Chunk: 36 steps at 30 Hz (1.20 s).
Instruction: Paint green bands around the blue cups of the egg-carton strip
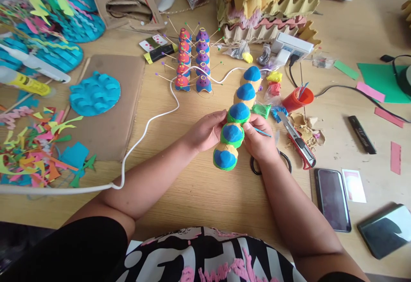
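A strip of egg-carton cups (pixel 239 112) is held up in front of me, slanting away to the right. Blue clay caps every cup, and green clay rings the three cups nearest me. My left hand (pixel 209 131) grips its left side, fingers closed and partly hidden behind it. On the right side, my right hand (pixel 260 140) presses a thumb against the strip. A thin blue stick (pixel 262 132) also sticks out from that hand. Beyond stand two finished-looking egg-carton caterpillars, one red and blue (pixel 183 65), one purple and blue (pixel 203 65), with pin-like antennae.
Black-handled scissors (pixel 253 166) lie under my right wrist, near a box cutter (pixel 300 142) and an orange cup (pixel 298 98). A white cable (pixel 149 123) crosses the table. Paper scraps (pixel 38 149) and cardboard (pixel 105 138) lie left; a phone (pixel 333 199) lies right.
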{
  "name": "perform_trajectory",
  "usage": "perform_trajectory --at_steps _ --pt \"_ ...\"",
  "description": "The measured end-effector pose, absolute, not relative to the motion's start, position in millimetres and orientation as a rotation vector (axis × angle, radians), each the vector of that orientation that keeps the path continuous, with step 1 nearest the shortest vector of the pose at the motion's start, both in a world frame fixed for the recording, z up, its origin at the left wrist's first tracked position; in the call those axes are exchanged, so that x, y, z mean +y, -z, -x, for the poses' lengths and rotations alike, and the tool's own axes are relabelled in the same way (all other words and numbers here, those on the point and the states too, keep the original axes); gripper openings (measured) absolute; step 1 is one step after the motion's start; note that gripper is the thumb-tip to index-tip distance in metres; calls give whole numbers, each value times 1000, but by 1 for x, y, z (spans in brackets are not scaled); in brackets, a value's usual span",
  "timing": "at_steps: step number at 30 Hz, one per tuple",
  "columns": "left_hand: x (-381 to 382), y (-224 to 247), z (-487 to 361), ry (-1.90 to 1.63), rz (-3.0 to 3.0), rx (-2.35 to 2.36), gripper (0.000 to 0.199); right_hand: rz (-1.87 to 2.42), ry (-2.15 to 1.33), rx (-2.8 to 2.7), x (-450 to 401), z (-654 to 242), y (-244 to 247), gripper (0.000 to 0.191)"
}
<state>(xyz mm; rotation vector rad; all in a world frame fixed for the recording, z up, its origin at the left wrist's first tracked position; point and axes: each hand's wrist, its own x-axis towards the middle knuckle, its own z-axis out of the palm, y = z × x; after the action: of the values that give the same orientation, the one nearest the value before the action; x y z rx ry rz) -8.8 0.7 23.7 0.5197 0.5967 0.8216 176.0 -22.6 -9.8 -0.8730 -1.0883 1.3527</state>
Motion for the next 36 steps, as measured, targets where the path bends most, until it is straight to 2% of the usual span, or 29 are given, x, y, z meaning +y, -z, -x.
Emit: perform_trajectory --at_steps 5,14,20,31,36 --pt "3 -26 8 -749 -454 616 39 852 -1386 -1125 -22 -177 12 29" --pt "4 -23 9 -738 -453 614 50 891 -1405 -1143 -24 -173 2 34" --pt "7 -32 11 -758 -412 667 56 893 -1301 -1039 -20 -173 -4 31" --pt "7 -31 10 -773 -471 680 53 816 -1329 -1057 -22 -172 -12 45" --pt "6 -24 10 -779 -506 693 50 853 -1319 -1104 -23 -172 -6 34"
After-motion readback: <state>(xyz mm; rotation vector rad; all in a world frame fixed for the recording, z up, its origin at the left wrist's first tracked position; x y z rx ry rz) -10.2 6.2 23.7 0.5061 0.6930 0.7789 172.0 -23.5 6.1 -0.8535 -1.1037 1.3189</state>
